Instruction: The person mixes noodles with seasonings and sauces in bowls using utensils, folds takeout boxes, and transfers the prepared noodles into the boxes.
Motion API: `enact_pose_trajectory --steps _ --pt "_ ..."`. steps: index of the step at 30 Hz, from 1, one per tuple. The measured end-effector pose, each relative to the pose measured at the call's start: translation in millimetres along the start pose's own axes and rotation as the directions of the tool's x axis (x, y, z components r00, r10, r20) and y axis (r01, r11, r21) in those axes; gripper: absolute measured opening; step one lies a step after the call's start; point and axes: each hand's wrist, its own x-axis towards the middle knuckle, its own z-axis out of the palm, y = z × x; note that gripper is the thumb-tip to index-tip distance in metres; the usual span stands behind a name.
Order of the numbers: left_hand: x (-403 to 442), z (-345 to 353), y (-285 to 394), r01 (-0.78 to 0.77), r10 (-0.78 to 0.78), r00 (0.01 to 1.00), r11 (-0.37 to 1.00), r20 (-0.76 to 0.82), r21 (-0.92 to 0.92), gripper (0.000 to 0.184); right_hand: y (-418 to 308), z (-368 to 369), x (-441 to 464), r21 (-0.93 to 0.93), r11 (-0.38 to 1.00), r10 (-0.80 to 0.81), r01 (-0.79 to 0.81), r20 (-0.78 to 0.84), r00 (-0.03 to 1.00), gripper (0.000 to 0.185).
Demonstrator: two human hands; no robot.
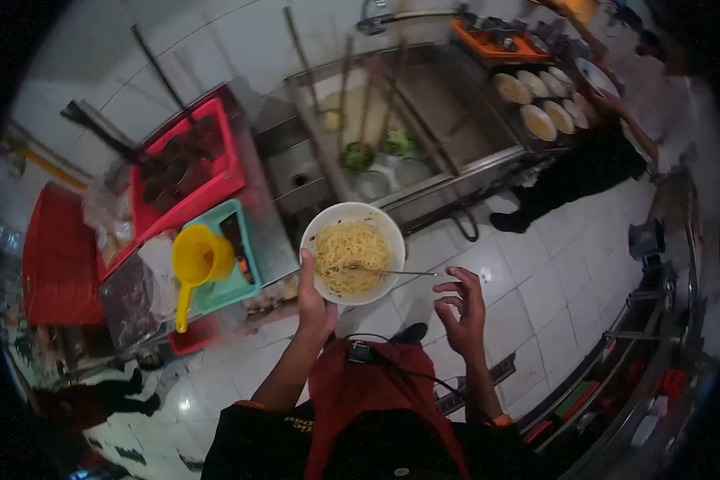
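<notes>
My left hand [318, 308] grips a white bowl [350, 212] by its near left side, thumb over the rim. Yellow noodles [354, 244] with dark specks fill the bowl. A thin metal utensil [410, 273] rests in them, its handle sticking out over the right rim. The noodles hide its head, so I cannot tell whether it is a fork or a spoon. Just beyond the handle's end is my right hand [464, 312], fingers apart and slightly bent, holding nothing.
A cooking basin [488, 164] with long-handled strainers stands ahead. On the left are a pink tray [234, 172], a turquoise tray [208, 298] and a yellow dipper [202, 254]. Several bowls [540, 124] stand at the right, beside another person [592, 168]. A second person [96, 400] is lower left.
</notes>
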Motion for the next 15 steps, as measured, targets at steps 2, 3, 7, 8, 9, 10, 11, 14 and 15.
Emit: enact_pose_trajectory --steps 2,3,7,8,9,10,11,14,15 --pt "-0.4 44.7 -44.6 0.072 -0.07 0.991 0.997 0.116 -0.012 0.059 -8.4 -54.6 7.3 -0.359 0.912 -0.221 0.198 -0.023 0.975 0.051" --pt "-1.5 68.9 -64.1 0.138 -0.137 0.982 0.99 0.131 0.002 0.059 -16.8 -84.2 12.3 -0.557 0.771 -0.325 0.308 0.072 0.943 0.049" --pt "3.3 138.0 -154.8 0.258 -0.275 0.95 0.958 0.146 0.123 0.06 -38.0 -174.6 32.9 -0.811 0.44 -0.266 0.387 0.293 0.918 0.042" --pt "5.9 152.0 -177.8 0.286 -0.311 0.938 0.944 0.151 0.166 0.062 -40.0 -194.7 39.1 -0.854 0.359 -0.117 0.377 0.359 0.926 0.04" --pt "11.3 162.4 -201.3 0.281 -0.314 0.929 0.943 0.194 0.179 0.063 -33.8 -217.9 43.6 -0.839 0.441 -0.017 0.32 0.349 0.937 0.031" --pt "17.4 174.4 -219.7 0.292 -0.324 0.928 0.939 0.183 0.184 0.063 -32.8 -238.7 50.4 -0.838 0.449 -0.004 0.311 0.346 0.938 0.031" --pt "23.4 186.2 -237.2 0.318 -0.353 0.915 0.929 0.193 0.191 0.064 -31.2 -258.8 58.0 -0.848 0.439 0.093 0.297 0.372 0.924 0.026" --pt "41.8 227.7 -266.4 0.349 -0.396 0.894 0.909 0.21 0.23 0.066 -37.6 -304.2 85.4 -0.898 0.182 0.129 0.4 0.426 0.896 0.013" --pt "50.7 242.5 -274.4 0.345 -0.407 0.883 0.9 0.234 0.265 0.067 -46.4 -321.5 102.5 -0.877 0.102 0.095 0.47 0.479 0.873 0.013"
